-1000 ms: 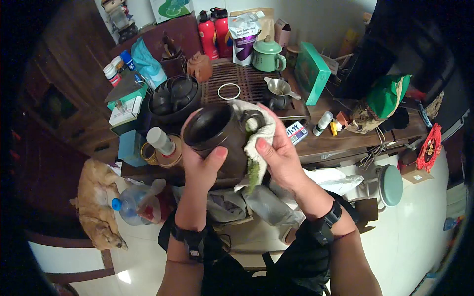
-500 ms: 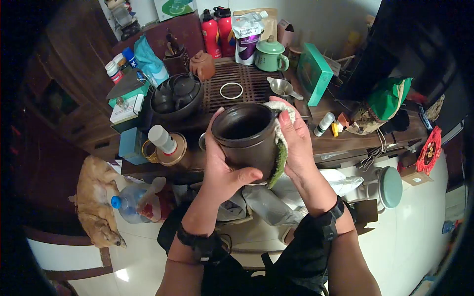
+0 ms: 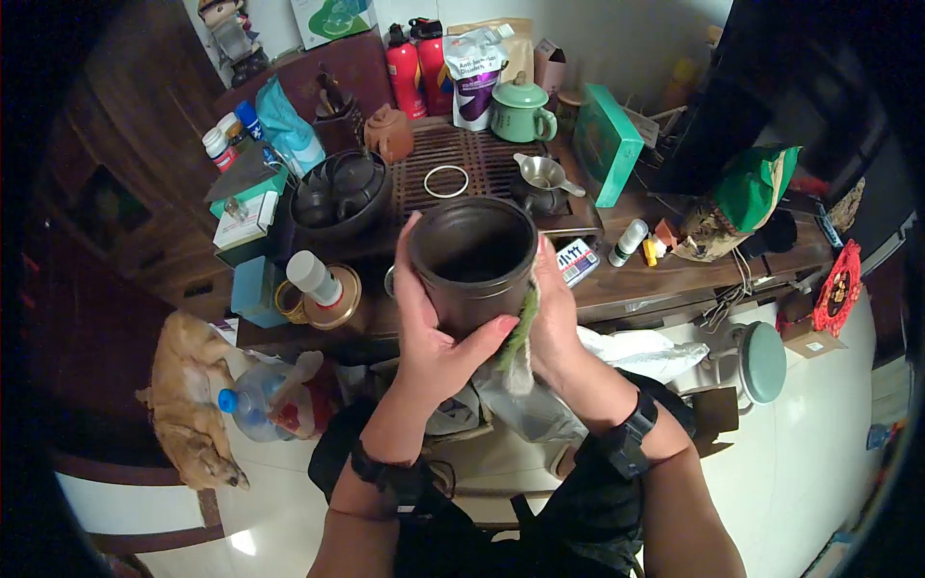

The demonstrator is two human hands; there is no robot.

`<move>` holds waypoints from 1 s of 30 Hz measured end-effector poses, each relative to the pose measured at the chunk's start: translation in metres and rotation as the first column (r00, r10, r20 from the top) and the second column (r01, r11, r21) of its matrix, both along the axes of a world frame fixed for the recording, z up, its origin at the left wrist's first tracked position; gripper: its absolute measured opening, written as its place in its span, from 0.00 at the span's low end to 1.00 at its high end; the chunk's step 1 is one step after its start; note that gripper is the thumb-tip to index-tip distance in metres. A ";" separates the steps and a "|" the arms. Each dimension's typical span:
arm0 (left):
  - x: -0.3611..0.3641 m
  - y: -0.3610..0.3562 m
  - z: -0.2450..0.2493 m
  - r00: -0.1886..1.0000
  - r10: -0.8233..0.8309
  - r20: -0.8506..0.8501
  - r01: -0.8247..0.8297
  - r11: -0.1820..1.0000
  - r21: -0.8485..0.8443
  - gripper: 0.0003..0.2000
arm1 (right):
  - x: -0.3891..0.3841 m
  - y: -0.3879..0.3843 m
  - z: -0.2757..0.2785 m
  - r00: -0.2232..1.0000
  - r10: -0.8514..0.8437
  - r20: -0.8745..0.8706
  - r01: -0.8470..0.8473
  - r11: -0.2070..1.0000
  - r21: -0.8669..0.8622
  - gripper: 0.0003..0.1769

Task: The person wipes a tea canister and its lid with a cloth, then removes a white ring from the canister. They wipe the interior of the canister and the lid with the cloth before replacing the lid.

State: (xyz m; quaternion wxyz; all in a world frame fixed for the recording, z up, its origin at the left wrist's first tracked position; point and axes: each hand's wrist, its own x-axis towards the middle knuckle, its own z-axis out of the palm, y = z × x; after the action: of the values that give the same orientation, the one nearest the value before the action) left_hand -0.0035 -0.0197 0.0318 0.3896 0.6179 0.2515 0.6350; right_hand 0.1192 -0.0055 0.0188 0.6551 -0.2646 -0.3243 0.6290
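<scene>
A dark brown cylindrical pot (image 3: 472,294) is held up between my hands in front of the table, its wide mouth tilted toward me and its inside dark. My left hand (image 3: 429,337) wraps its left side, thumb across the front. On the right side my right hand (image 3: 554,313) presses a white and green cloth (image 3: 521,352) against the wall of the pot; its fingers are partly hidden behind. Beyond the pot, a white ring (image 3: 446,182) lies on the slatted tea tray (image 3: 487,159).
Left on the table are a black bowl of dark teapots (image 3: 339,197) and a white-capped bottle (image 3: 316,277). A metal strainer (image 3: 544,175) and a green box (image 3: 609,144) stand right. On the floor lie a dog (image 3: 193,400) and a large plastic bottle (image 3: 265,397).
My right hand has slid down the pot's side with the cloth, which now hangs lower below the hand. The pot has shifted slightly left. A small printed pack behind it has come into view.
</scene>
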 end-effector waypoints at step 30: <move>-0.009 0.016 -0.004 0.970 -0.193 0.151 0.205 0.976 -0.071 0.62 | 0.031 0.004 0.025 0.993 0.059 0.106 -0.094 0.924 0.370 0.51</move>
State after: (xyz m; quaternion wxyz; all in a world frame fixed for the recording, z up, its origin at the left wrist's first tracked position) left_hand -0.0126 -0.0033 0.0278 0.4947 0.5753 0.1869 0.6240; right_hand 0.1504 -0.0019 0.0441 0.6527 -0.1510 -0.4784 0.5677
